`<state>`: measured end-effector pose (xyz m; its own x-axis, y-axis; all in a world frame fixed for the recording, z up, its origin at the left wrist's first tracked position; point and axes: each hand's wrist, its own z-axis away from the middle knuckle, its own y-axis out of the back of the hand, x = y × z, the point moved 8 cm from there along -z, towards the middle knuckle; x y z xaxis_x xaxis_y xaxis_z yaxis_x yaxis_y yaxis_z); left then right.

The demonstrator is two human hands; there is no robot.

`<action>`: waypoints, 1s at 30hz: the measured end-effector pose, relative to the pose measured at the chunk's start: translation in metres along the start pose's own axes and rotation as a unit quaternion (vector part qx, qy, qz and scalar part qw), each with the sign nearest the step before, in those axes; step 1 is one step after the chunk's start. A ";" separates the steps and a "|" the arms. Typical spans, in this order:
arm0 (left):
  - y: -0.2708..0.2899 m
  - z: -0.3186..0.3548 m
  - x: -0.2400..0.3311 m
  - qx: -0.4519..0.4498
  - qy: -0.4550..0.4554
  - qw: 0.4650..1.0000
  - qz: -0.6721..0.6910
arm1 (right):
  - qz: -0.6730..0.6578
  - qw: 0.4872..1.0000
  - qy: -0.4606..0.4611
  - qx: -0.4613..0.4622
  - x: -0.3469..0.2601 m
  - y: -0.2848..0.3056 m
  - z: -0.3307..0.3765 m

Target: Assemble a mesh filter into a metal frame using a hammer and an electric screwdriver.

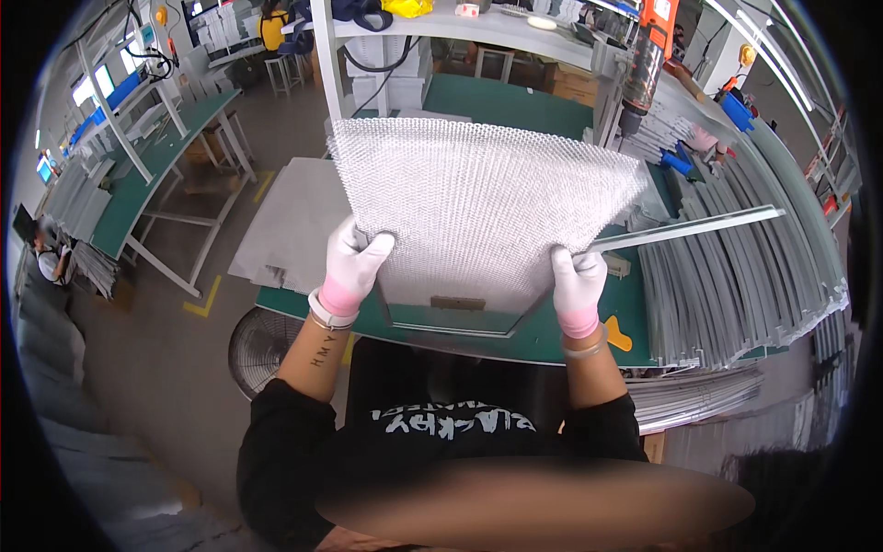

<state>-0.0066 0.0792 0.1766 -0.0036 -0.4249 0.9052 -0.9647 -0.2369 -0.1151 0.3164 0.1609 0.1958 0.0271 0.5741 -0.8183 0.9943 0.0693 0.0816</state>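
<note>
Held mesh hides pt of bench, w/ grey stack R, fan L

Bright indoor light, strong edge distortion, black corners

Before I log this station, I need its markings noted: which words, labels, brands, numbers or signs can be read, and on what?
I leave the wording uncopied.
Black shirt: large pale lettering, upside down, partly legible.
Left forearm: a few dark letters, legible.
Orange tool, upper right: pale marking, too small to read.
Mesh sheet between left hand and right hand: no lettering visible.
</note>
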 end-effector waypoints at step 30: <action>0.006 0.017 0.031 -0.022 -0.093 0.995 -0.021 | -0.092 0.987 0.083 -0.106 -0.043 -0.023 -0.009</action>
<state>-0.0080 0.0501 0.1967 0.0820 -0.5707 0.8170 -0.9735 -0.2216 -0.0571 0.2913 0.1416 0.2345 -0.1868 0.6605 -0.7272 0.9361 0.3443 0.0723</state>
